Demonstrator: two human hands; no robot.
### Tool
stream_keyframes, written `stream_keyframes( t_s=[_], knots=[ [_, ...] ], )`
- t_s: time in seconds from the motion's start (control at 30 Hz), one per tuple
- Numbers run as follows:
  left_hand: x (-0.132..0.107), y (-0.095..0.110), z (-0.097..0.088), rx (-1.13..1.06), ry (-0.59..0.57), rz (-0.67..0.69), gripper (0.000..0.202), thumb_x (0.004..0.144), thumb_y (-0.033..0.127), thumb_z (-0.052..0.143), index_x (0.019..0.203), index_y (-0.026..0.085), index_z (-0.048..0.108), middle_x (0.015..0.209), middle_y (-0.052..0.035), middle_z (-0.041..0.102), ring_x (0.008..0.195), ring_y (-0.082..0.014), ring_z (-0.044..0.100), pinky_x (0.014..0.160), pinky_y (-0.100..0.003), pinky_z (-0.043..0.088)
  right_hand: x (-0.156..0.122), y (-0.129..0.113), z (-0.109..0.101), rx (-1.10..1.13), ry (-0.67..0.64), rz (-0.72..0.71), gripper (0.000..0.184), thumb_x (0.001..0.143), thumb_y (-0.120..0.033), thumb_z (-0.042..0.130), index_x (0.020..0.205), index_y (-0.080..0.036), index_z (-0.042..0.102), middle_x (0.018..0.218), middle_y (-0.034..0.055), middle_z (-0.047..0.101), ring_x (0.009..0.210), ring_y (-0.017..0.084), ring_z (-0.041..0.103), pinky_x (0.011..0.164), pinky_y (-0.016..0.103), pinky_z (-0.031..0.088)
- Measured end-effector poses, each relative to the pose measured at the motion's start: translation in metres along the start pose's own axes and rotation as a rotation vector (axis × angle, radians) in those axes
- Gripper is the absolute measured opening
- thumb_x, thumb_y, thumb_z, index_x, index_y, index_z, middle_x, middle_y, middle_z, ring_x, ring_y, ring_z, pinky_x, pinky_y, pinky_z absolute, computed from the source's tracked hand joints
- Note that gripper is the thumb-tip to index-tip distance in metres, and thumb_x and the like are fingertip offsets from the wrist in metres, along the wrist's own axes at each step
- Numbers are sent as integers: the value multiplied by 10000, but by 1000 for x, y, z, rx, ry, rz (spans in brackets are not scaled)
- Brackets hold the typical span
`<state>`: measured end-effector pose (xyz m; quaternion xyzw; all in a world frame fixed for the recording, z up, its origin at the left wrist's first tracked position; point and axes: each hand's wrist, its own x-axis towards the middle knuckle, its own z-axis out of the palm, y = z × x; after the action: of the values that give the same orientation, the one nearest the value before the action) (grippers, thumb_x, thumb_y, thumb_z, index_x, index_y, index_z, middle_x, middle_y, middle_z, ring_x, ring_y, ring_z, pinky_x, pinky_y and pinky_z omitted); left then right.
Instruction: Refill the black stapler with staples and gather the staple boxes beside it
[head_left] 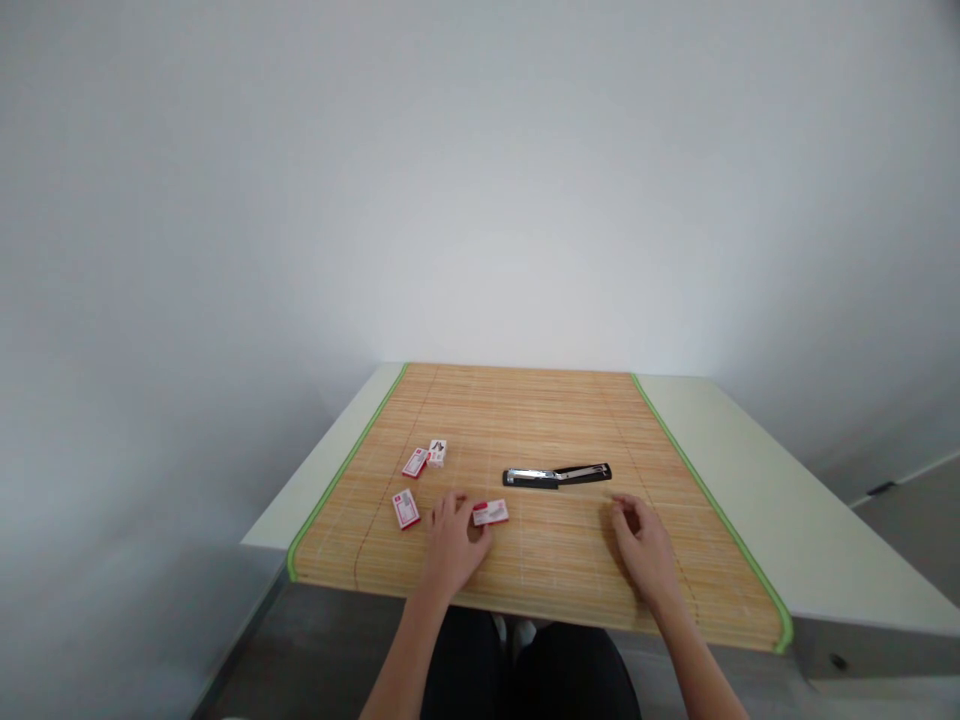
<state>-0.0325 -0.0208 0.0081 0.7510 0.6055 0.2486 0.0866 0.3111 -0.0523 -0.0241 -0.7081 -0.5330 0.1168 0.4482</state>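
The left hand (pixel 452 545) rested on the bamboo mat (pixel 555 570) near its front edge, fingers loosely spread, fingertips touching a small red-and-white box (pixel 491 513). The right hand (pixel 641 545) lay flat nearby, fingers relaxed and holding nothing, just in front of a black stapler (pixel 557 476) lying opened out at the mat's middle. Three more boxes (pixel 415 463) sat toward the left edge.

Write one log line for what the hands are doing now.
left hand: touching staple box | right hand: resting near stapler | surface: bamboo mat
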Motion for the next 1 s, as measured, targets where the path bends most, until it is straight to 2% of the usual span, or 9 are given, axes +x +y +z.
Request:
stream_keyframes(
  t_s=[0.07, 0.13, 0.27, 0.37, 0.5, 0.7, 0.77, 0.9, 1.0],
  knots=[
    [1, 10, 6, -85, -88, 110, 362, 850, 298, 681, 1211, 317, 657, 1274, -54, 566, 1227, -278, 512, 1078, -460, 379, -3, -8, -1, -52, -85, -30, 380, 951, -522, 470, 977, -229, 711, 920, 90, 736, 820, 259, 666, 773, 389, 524],
    [5, 21, 10, -142, -133, 194, 375, 854, 310, 694, 1226, 327, 649, 1287, -46, 559, 1242, -271, 505, 1086, -452, 372, -7, -20, 0, -86, -218, -125, 350, 951, -505, 490, 858, -246, 707, 841, 68, 719, 773, 251, 649, 745, 378, 502],
    [13, 29, 13, -222, -166, 270, 490, 843, 374, 741, 1312, 337, 602, 1346, -49, 537, 1287, -277, 480, 1095, -443, 364, -14, -43, 5, -98, -377, -288, 281, 963, -454, 522, 909, -284, 739, 825, 35, 696, 830, 246, 646, 806, 380, 474],
    [16, 23, 13, -256, -171, 254, 561, 815, 432, 783, 1332, 333, 591, 1342, -49, 540, 1288, -281, 480, 1088, -438, 365, -15, -49, 8, -107, -408, -299, 255, 959, -453, 548, 1006, -301, 748, 829, 26, 678, 838, 240, 634, 800, 372, 453],
    [19, 14, 13, -252, -200, 236, 422, 828, 463, 777, 1220, 357, 663, 1251, -25, 586, 1245, -269, 505, 1063, -426, 362, -15, -52, 14, -123, -444, -318, 233, 927, -470, 618, 1021, -311, 760, 854, 18, 671, 877, 235, 622, 822, 364, 423],
    [22, 15, 13, -276, -215, 233, 393, 837, 487, 765, 1203, 367, 683, 1243, -12, 615, 1213, -262, 520, 1033, -407, 360, -18, -62, 27, -108, -466, -315, 211, 906, -464, 655, 996, -295, 745, 859, 13, 667, 873, 227, 609, 803, 345, 403],
    [23, 14, 14, -281, -225, 231, 394, 828, 497, 772, 1191, 365, 694, 1232, -13, 625, 1200, -265, 524, 1029, -407, 359, -16, -61, 30, -87, -453, -285, 244, 881, -474, 678, 1013, -274, 725, 861, 15, 662, 846, 224, 604, 797, 343, 418],
    [25, 10, 15, -302, -244, 231, 410, 817, 524, 778, 1183, 352, 709, 1225, -19, 633, 1186, -267, 530, 1029, -407, 363, -8, -58, 32, -70, -462, -277, 451, 835, -469, 734, 1236, -275, 665, 934, 26, 663, 876, 233, 606, 842, 362, 447],
    [27, 6, 13, -333, -257, 237, 404, 825, 529, 771, 1180, 346, 713, 1213, -18, 636, 1170, -259, 541, 1015, -397, 377, 1, -58, 30, -72, -545, -332, 385, 855, -446, 733, 1212, -308, 700, 944, 30, 658, 914, 241, 609, 866, 367, 447]
  ],
)
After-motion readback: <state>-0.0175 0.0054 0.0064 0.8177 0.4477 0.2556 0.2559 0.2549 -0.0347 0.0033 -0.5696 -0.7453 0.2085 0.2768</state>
